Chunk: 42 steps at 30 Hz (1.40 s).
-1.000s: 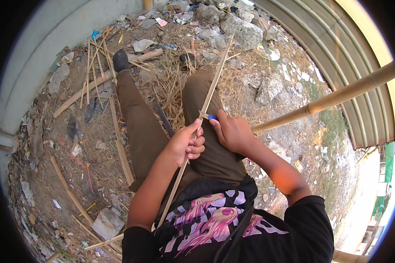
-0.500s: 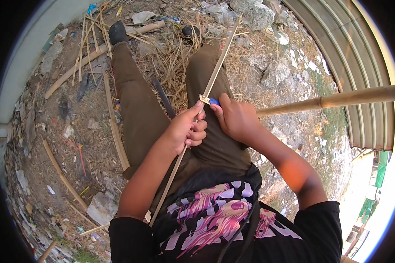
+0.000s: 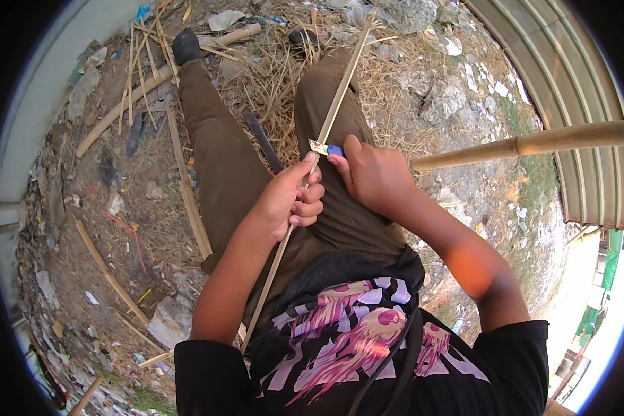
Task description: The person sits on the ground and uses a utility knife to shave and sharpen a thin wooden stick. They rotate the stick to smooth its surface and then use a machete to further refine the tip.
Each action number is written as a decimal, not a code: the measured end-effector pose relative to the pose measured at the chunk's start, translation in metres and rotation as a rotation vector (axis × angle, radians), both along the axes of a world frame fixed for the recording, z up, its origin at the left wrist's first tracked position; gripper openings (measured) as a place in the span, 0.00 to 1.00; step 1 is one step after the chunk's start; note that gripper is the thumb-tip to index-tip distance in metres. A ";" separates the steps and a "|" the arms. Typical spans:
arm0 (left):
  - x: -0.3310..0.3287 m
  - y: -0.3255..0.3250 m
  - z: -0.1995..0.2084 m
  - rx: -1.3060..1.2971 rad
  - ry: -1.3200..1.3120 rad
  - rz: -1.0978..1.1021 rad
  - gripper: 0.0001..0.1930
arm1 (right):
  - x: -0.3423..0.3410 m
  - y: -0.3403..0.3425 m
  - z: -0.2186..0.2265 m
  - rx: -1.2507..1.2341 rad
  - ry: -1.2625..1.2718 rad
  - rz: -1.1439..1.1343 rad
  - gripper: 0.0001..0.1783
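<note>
A long, thin bamboo strip (image 3: pixel 343 93) runs slantwise from beside my left hip up over my right thigh and knee, its far end split. My left hand (image 3: pixel 291 197) is closed around it, fingers curled and thumb lying along it. In my closed right hand (image 3: pixel 376 173) is a blue-handled cutter knife (image 3: pixel 334 150). The knife's pale blade lies across the strip just beyond my left thumb tip, over my right thigh. My right fingers hide most of the handle.
A bamboo pole (image 3: pixel 520 146) juts in from the right. A dark flat blade-like piece (image 3: pixel 262 141) lies between my legs. Left are a long split bamboo piece (image 3: pixel 187 184), a thick pole (image 3: pixel 111 130) and several thin strips (image 3: pixel 131 76). Corrugated sheeting (image 3: pixel 561 90) stands at right.
The view has shifted slightly. Both hands, with the strip and knife, appear a little farther left and up; the grips are the same, and the blade stays close to my left thumb.
</note>
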State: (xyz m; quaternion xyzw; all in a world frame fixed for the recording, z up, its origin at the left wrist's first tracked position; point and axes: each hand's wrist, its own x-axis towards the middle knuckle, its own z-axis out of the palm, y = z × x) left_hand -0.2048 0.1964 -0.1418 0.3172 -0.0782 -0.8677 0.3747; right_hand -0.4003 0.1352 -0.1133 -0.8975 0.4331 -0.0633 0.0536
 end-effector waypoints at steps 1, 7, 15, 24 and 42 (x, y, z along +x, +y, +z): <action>0.000 0.000 0.001 0.001 0.002 0.002 0.20 | 0.000 0.000 0.000 -0.008 0.000 -0.002 0.22; 0.002 0.009 -0.001 0.045 0.074 0.010 0.21 | 0.003 0.005 -0.007 -0.123 -0.023 -0.010 0.23; 0.003 0.035 0.005 0.058 0.051 -0.003 0.21 | 0.003 -0.001 -0.010 -0.135 -0.031 -0.027 0.23; 0.009 0.058 0.014 0.131 0.095 0.003 0.22 | 0.003 0.001 -0.001 -0.021 -0.025 -0.038 0.23; 0.036 0.136 0.070 0.326 0.017 -0.063 0.24 | 0.002 -0.002 -0.009 -0.108 -0.067 -0.030 0.25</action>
